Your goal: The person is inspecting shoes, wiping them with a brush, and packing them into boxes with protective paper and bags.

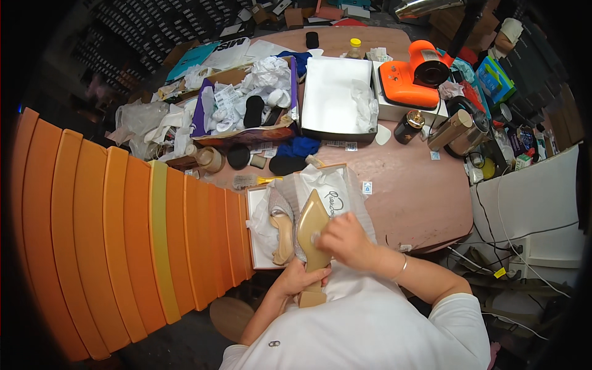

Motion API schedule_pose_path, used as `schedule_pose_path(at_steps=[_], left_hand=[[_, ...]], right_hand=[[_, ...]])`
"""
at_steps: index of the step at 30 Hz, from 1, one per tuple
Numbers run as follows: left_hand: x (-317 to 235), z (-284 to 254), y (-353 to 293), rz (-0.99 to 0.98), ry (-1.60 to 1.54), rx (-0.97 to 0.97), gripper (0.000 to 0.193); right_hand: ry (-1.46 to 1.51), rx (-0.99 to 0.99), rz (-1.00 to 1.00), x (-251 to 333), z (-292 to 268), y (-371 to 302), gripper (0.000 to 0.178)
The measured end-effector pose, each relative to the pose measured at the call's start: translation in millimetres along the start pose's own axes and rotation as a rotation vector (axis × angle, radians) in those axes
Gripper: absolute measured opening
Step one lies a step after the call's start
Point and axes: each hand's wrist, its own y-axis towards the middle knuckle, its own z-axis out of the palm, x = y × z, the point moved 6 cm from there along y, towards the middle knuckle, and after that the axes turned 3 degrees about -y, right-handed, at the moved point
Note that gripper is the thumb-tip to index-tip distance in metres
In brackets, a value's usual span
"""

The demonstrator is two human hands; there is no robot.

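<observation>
My left hand (301,279) is wrapped round the narrow waist of a pointed shoe (313,219), held sole up. The sole is tan and smooth, and a strip of glittery upper shows along its left edge. Against the right side of the sole, my right hand (346,239) is closed and slightly blurred. Something small and pale shows at its fingertips, too unclear to name. Left of the held shoe, a matching glittery shoe (282,237) lies on its side in white tissue in an open shoebox (251,213). A second box part lined with white paper (336,185) lies behind my hands.
Orange boxes (139,228) stand in a long row at left. On the table (413,197) are a carton of crumpled paper (203,111), a white open box (333,92), an orange machine (407,86), a dark jar (408,127) and a brush (250,180). Cables (502,228) hang at right.
</observation>
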Motion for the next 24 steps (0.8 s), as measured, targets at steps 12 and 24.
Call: schedule_pose_path(at_steps=[12,24], left_hand=[[-1,-3,1,0.034,-0.02,0.014,0.016],[-4,-8,3,-0.017,0.107,-0.007,0.018]], right_hand=[[0.061,-0.033,-0.006,0,-8,-19,0.012],[-0.01,-0.098,0.093,-44,14,48,0.008]])
